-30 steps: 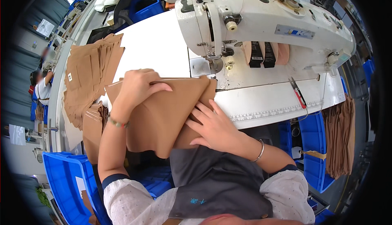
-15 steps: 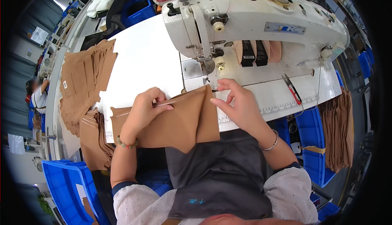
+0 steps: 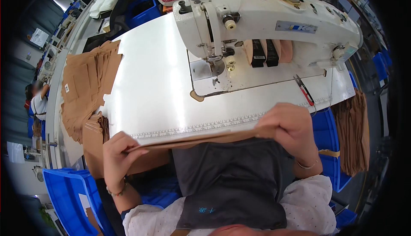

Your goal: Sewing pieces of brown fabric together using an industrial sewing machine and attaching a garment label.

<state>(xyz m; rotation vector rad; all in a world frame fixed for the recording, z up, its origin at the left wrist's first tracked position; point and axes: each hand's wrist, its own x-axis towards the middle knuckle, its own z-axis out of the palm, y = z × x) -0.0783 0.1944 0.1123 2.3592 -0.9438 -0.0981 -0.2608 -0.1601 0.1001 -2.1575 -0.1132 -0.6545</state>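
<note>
Between my two hands a brown fabric piece is stretched nearly level along the near edge of the white table. My left hand pinches its left end, thumb on top. At the other end my right hand is closed round the cloth, its fingers curled. The fabric shows mostly edge-on, so its face is hidden. Beyond it stands a white sewing machine, with no cloth under its needle area. A stack of brown fabric pieces lies at the left of the table.
Thread snips with red handles lie right of the machine's base. Black-labelled pale pieces rest under its arm. Blue bins stand at lower left and right. Brown pieces hang over the right bin.
The brown fabric has come off the table toward me and is now pulled taut edge-on. My right hand, open beside it before, now grips its right end.
</note>
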